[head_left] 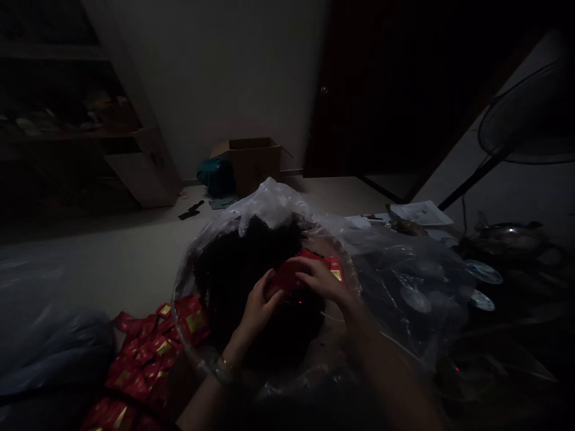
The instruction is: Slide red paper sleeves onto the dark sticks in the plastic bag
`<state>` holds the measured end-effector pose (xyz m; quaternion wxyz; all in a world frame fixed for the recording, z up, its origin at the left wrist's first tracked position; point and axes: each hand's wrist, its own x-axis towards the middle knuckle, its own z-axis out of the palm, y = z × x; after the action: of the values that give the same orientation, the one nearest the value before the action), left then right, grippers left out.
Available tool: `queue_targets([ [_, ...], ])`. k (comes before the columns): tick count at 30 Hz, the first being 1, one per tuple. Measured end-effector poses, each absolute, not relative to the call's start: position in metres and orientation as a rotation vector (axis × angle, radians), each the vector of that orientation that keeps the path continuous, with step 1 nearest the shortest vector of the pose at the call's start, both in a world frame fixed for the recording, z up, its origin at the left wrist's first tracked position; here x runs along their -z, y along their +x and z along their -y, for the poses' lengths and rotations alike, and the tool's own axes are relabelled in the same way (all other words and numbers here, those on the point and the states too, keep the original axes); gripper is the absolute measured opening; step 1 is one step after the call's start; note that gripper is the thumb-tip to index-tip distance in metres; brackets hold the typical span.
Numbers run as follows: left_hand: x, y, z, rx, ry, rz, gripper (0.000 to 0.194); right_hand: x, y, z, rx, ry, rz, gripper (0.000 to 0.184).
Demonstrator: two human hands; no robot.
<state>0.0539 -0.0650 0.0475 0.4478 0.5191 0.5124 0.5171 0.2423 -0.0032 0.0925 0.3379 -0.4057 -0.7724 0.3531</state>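
In the dim room, both hands meet over a large clear plastic bag (278,206) filled with a dark loose material (238,269). My left hand (258,305) pinches the left end of a small red packet (291,275) with a gold label. My right hand (317,278) curls over the same packet from the right. A bracelet shows on my left wrist. To the lower left lies a heap of several similar red packets (144,359).
A cardboard box (251,158) and a teal bag (216,176) stand by the far wall. A shelf unit (135,161) is at the left. At the right are a standing fan (530,120), papers (420,212), plates (483,272) and a metal pan (510,236).
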Motion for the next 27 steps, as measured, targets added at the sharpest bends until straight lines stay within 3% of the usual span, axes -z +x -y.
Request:
queue_targets([
  [2, -0.052, 0.053, 0.067, -1.183, 1.23, -1.261, 0.037, -0.096, 0.228, 0.012, -0.866, -1.051, 2.033, 0.04],
  [8, -0.055, 0.047, 0.071, -1.184, 0.969, -1.352, 0.046, -0.069, 0.193, 0.022, -0.447, -1.037, 2.049, 0.045],
  [12, -0.057, 0.044, 0.075, -1.206, 0.961, -1.371, 0.047, -0.066, 0.184, 0.023, -0.309, -1.06, 1.988, 0.03],
  [15, -0.057, 0.04, 0.077, -1.169, 1.138, -1.399, 0.044, -0.075, 0.186, 0.02, -0.3, -1.169, 1.962, 0.017],
  [19, -0.053, 0.033, 0.077, -1.058, 1.328, -1.487, 0.042, -0.084, 0.187, 0.022, -0.31, -1.097, 2.167, 0.013],
  [24, -0.052, 0.021, 0.078, -0.978, 1.425, -1.506, 0.044, -0.083, 0.184, 0.028, -0.426, -1.126, 2.197, 0.014],
  [27, -0.056, 0.018, 0.083, -0.962, 1.483, -1.477, 0.041, -0.082, 0.184, 0.028, -0.557, -1.259, 2.134, 0.024],
])
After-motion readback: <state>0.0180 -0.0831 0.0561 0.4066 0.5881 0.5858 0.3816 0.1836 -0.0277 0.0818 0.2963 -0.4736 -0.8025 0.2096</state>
